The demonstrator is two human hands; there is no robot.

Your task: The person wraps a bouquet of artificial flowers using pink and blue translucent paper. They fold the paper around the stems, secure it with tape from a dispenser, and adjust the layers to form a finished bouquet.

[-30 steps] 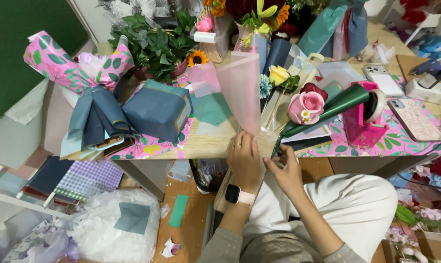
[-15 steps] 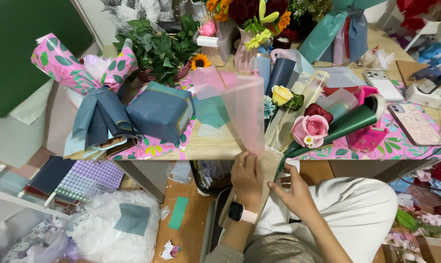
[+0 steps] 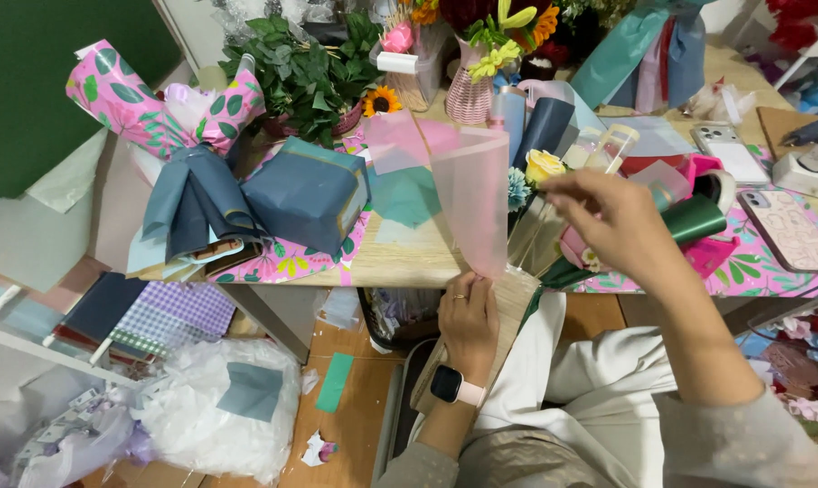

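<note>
at the table's front edge: one left hand (image 3: 468, 316), wearing a dark smartwatch on a pale pink strap (image 3: 452, 387) and a ring, pinches the lower end of one translucent pink wrapping sheet (image 3: 470, 194), which stands upright from the wooden tabletop (image 3: 400, 262).
right hand: one right hand (image 3: 608, 217) hovers over the flowers with fingers loosely curled; it is near the sheet's right side, and whether it grips anything i cannot tell.
flowers under the right hand: one yellow rose (image 3: 546, 165), one pale blue bloom (image 3: 516, 188), one pink rose (image 3: 576, 251) mostly hidden by the hand, and clear cellophane sleeves (image 3: 540, 235).
wrapped items at left: one slate-blue paper-wrapped block (image 3: 308, 192); one bouquet in pink leaf-printed paper with blue-grey folds (image 3: 169, 117).
phones: two at the right (one white (image 3: 733, 154), one with a pale patterned case (image 3: 791, 230)).
back of table: one leafy green plant (image 3: 305, 72), one small sunflower (image 3: 382, 99), one ribbed pink vase (image 3: 470, 95), one dark green paper cone (image 3: 694, 220).
floor: one heap of crumpled white tissue (image 3: 215, 402), one purple gingham sheet (image 3: 169, 312), one green strip of paper (image 3: 335, 381).
in the way: the pink sheet veils part of the tabletop behind it, and the right forearm covers the table's right front edge.
</note>
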